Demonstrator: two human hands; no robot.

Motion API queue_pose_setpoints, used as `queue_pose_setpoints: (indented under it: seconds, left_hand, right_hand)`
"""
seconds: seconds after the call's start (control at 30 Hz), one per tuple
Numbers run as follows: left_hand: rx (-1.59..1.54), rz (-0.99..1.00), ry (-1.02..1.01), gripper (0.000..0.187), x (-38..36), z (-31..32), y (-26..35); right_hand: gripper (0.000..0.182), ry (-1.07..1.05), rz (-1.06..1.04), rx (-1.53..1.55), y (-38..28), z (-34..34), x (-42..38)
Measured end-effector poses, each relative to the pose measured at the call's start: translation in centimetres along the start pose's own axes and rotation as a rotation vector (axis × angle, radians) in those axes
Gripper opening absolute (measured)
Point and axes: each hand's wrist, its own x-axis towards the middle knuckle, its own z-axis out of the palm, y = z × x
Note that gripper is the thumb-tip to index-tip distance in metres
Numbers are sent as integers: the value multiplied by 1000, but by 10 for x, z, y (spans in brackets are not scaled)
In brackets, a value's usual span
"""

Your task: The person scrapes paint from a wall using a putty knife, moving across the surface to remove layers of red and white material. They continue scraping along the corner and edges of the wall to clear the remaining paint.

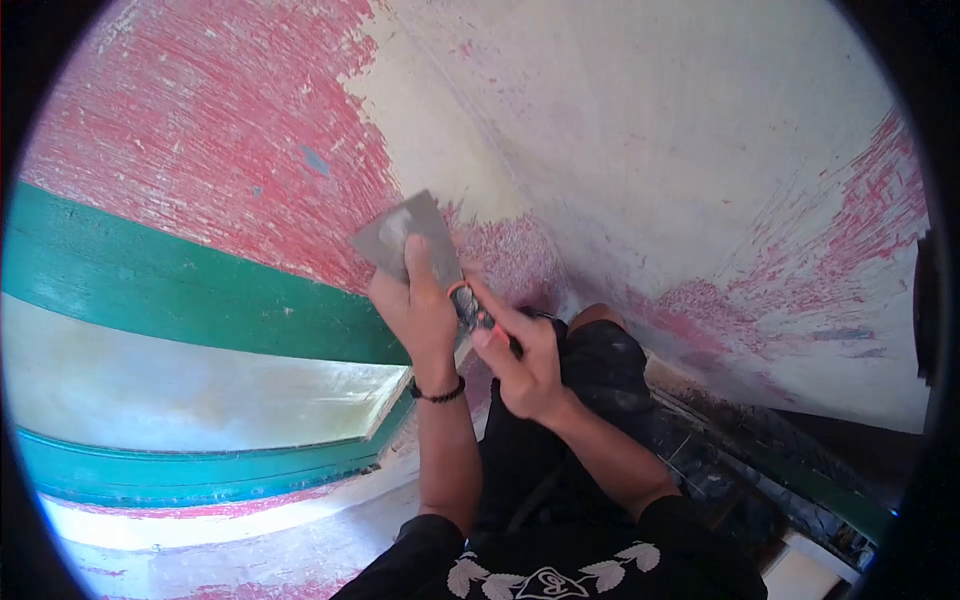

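Note:
A putty knife (437, 232) with a wide metal blade and a dark handle with orange-red parts is between my two hands, blade pointing up and left. My right hand (525, 365) is closed around the handle. Against the blade's face lies the thumb of my left hand (418, 310), whose other fingers go behind the blade and are partly hidden. A whitish smear shows on the metal near that thumb. Just behind the blade is the wall (220, 130), with scratched red paint next to cream-white filler.
A green frame (200, 270) borders a pale panel (190, 390) on the left. On the right, the adjoining wall (680, 150) is whitish with red scraped patches. My legs (605, 360) are in dark clothing, and dark, cluttered objects (740, 490) lie low at the right.

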Motion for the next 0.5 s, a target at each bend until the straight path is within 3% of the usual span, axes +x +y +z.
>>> queue_pose_setpoints:
  seconds: [0.07,0.17,0.23,0.37,0.47,0.5]
  left_hand:
    - [-13,-37,1,32,-7,-8,-2]
    - [16,-20,-9,33,-1,-9,-8]
    - [104,50,-27,33,14,0,-12]
    - [-32,9,-25,36,11,16,-1]
    - [-13,-31,-4,38,-8,1,-17]
    - [-1,-30,-2,39,-13,-7,-30]
  right_hand:
    - [50,-19,26,-2,8,7,-17]
    - [50,64,-137,-4,19,12,-3]
    - [50,-14,90,-3,6,-3,6]
    - [51,10,88,86,1,-10,12]
    - [50,46,-133,9,39,0,-7]
    - [52,14,-91,-53,49,-1,-14]
